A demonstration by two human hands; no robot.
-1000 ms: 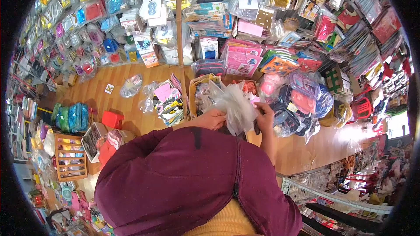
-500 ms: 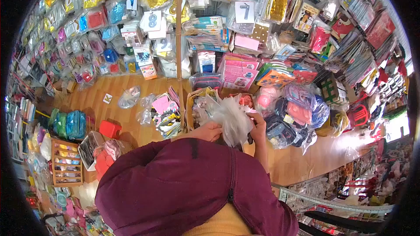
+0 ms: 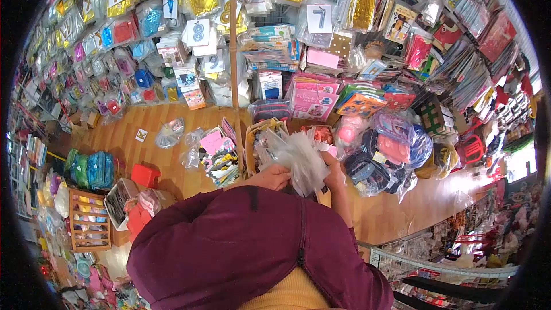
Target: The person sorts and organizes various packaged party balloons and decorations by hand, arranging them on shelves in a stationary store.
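Observation:
A bunch of clear plastic bags (image 3: 303, 163) is spread between my two hands, in front of my chest. My left hand (image 3: 274, 177) pinches the bunch along its left side, fingers closed. On the other side my right hand (image 3: 334, 173) grips the right edge, its fingers partly hidden behind the plastic. Just beyond the bags stands a cardboard box (image 3: 250, 138) with plastic-wrapped items inside, partly covered by the bunch. Red wrapped items (image 3: 321, 134) lie to the right of that box.
Wrapped backpacks (image 3: 370, 169) are piled on the floor at right. Stacked packets (image 3: 221, 158) lie left of the box, near a wooden post (image 3: 234, 46). Packed goods hang on the wall ahead. A red stool (image 3: 145, 175) and a wooden crate (image 3: 89, 221) stand at left.
The plastic bags have shifted slightly and lie a little lower and more spread. My right hand has turned a bit around their edge. The view has tilted slightly.

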